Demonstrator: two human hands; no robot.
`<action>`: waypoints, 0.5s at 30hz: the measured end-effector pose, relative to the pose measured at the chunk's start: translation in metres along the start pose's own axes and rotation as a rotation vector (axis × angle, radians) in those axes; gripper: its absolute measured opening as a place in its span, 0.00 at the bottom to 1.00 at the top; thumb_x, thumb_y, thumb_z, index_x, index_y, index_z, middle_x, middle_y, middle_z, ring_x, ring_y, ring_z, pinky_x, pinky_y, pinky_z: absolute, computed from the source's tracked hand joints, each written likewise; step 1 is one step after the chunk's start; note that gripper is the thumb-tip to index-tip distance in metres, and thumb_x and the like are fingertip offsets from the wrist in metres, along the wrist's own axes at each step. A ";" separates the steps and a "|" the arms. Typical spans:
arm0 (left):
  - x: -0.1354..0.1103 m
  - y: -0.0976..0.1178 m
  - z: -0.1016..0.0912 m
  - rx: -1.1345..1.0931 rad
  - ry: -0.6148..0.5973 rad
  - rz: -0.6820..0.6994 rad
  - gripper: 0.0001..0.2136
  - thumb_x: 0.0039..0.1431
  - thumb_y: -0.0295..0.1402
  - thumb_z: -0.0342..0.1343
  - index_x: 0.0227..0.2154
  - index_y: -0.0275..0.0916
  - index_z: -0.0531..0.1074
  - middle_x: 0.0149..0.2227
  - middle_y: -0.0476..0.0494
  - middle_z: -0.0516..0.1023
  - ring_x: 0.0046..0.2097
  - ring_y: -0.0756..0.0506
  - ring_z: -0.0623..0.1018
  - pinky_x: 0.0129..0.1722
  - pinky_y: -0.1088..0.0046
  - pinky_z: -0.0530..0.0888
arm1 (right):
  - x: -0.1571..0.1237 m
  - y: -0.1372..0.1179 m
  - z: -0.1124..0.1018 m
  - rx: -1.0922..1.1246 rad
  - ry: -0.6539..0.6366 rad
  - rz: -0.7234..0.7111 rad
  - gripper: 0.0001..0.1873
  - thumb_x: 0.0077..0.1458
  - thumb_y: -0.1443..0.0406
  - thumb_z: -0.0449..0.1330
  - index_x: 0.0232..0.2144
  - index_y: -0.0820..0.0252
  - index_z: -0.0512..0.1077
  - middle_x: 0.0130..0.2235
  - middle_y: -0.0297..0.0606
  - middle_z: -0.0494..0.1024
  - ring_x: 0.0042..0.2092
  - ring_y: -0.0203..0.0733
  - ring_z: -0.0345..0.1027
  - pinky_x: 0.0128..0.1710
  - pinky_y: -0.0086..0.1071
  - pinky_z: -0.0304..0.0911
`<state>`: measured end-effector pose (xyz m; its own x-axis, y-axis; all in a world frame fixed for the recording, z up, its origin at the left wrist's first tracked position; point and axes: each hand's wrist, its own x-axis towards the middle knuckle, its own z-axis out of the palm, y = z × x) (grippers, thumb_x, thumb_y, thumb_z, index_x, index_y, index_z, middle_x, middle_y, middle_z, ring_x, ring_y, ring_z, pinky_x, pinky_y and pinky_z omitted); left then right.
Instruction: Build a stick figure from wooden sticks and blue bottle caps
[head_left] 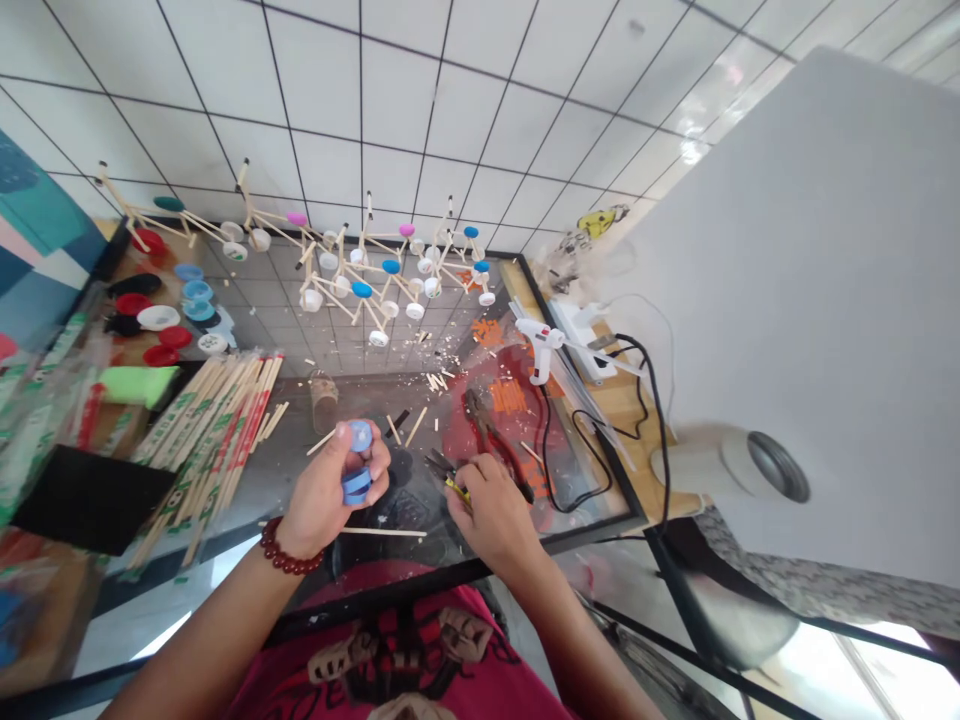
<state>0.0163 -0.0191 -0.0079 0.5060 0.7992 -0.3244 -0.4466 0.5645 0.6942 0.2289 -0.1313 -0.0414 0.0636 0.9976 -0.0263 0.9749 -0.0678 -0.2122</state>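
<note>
My left hand (330, 492) is closed round two blue bottle caps (358, 462), with a thin wooden stick poking out to the left of the fingers. My right hand (489, 508) rests on the glass table (300, 470), fingers curled over a small dark tool with yellow on its handle (448, 478). Red-handled pliers (491, 432) lie just beyond that hand. A long wooden stick (382, 532) lies on the glass between my two wrists.
Several stick-and-cap models (360, 270) stand at the back of the table. A heap of wrapped chopsticks (214, 425) lies left, loose caps (161, 315) beyond it. A white glue gun (541, 345) with black cord sits right, beside a white fan (750, 465).
</note>
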 end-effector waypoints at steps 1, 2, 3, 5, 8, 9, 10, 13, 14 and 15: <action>0.001 0.000 0.000 -0.006 -0.005 -0.005 0.27 0.55 0.60 0.71 0.34 0.38 0.75 0.23 0.50 0.73 0.19 0.51 0.69 0.20 0.77 0.60 | 0.004 0.000 0.001 -0.010 0.026 -0.027 0.03 0.63 0.70 0.62 0.36 0.59 0.76 0.45 0.48 0.82 0.46 0.54 0.80 0.47 0.42 0.77; 0.002 0.000 -0.001 -0.012 -0.011 -0.010 0.28 0.55 0.61 0.70 0.31 0.38 0.73 0.23 0.49 0.73 0.19 0.51 0.69 0.20 0.77 0.60 | 0.006 0.000 0.001 -0.005 0.061 -0.057 0.04 0.63 0.70 0.61 0.35 0.58 0.75 0.46 0.50 0.83 0.46 0.54 0.80 0.48 0.42 0.77; 0.003 0.000 -0.002 -0.016 -0.015 -0.013 0.29 0.55 0.62 0.69 0.29 0.39 0.72 0.23 0.49 0.72 0.19 0.51 0.69 0.20 0.77 0.60 | 0.008 -0.001 0.000 0.020 0.104 -0.081 0.04 0.62 0.71 0.60 0.36 0.59 0.74 0.47 0.51 0.83 0.46 0.54 0.81 0.48 0.42 0.77; 0.004 0.001 -0.003 -0.014 -0.012 -0.013 0.30 0.56 0.64 0.67 0.27 0.39 0.69 0.23 0.49 0.72 0.19 0.51 0.69 0.20 0.77 0.59 | 0.010 -0.003 -0.004 0.132 0.159 -0.100 0.06 0.65 0.70 0.56 0.39 0.59 0.73 0.44 0.48 0.84 0.42 0.50 0.82 0.42 0.38 0.77; 0.004 -0.001 -0.003 0.008 0.006 -0.010 0.30 0.59 0.64 0.65 0.27 0.39 0.68 0.23 0.50 0.71 0.19 0.52 0.68 0.19 0.78 0.58 | 0.015 -0.013 -0.016 0.321 0.128 -0.141 0.09 0.72 0.66 0.54 0.49 0.60 0.72 0.34 0.39 0.84 0.32 0.45 0.81 0.32 0.33 0.73; 0.005 -0.001 -0.003 0.017 0.014 -0.013 0.31 0.59 0.65 0.65 0.27 0.39 0.68 0.23 0.50 0.71 0.19 0.52 0.68 0.19 0.78 0.58 | 0.018 -0.017 -0.020 0.341 0.117 -0.182 0.12 0.73 0.63 0.56 0.54 0.62 0.72 0.34 0.40 0.84 0.32 0.46 0.81 0.32 0.33 0.74; 0.005 -0.003 -0.004 0.027 0.024 -0.017 0.31 0.58 0.66 0.64 0.27 0.39 0.68 0.22 0.50 0.71 0.19 0.52 0.68 0.19 0.78 0.58 | 0.021 -0.022 -0.025 0.335 0.117 -0.230 0.17 0.74 0.61 0.57 0.59 0.63 0.70 0.37 0.42 0.86 0.35 0.48 0.83 0.34 0.35 0.75; 0.005 -0.006 -0.005 0.062 0.068 -0.014 0.34 0.53 0.69 0.66 0.26 0.39 0.69 0.22 0.49 0.72 0.19 0.51 0.69 0.19 0.77 0.58 | 0.033 -0.033 -0.034 0.270 0.096 -0.361 0.23 0.75 0.58 0.56 0.66 0.62 0.69 0.44 0.49 0.87 0.40 0.51 0.84 0.40 0.39 0.78; 0.005 -0.008 -0.006 0.073 0.088 -0.005 0.34 0.52 0.70 0.66 0.26 0.38 0.69 0.23 0.49 0.73 0.19 0.51 0.70 0.18 0.77 0.59 | 0.036 -0.036 -0.036 0.262 0.069 -0.389 0.23 0.75 0.57 0.57 0.65 0.62 0.70 0.45 0.50 0.87 0.41 0.52 0.84 0.41 0.39 0.78; 0.005 -0.009 -0.007 0.078 0.113 0.003 0.34 0.52 0.70 0.66 0.27 0.38 0.69 0.23 0.49 0.73 0.19 0.51 0.70 0.18 0.76 0.60 | 0.039 -0.039 -0.037 0.263 0.036 -0.405 0.23 0.74 0.57 0.59 0.65 0.62 0.70 0.47 0.51 0.87 0.43 0.52 0.84 0.42 0.39 0.79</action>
<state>0.0179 -0.0189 -0.0201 0.4163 0.8213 -0.3900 -0.3870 0.5482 0.7414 0.2015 -0.0893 0.0017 -0.2977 0.9440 0.1425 0.8361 0.3298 -0.4383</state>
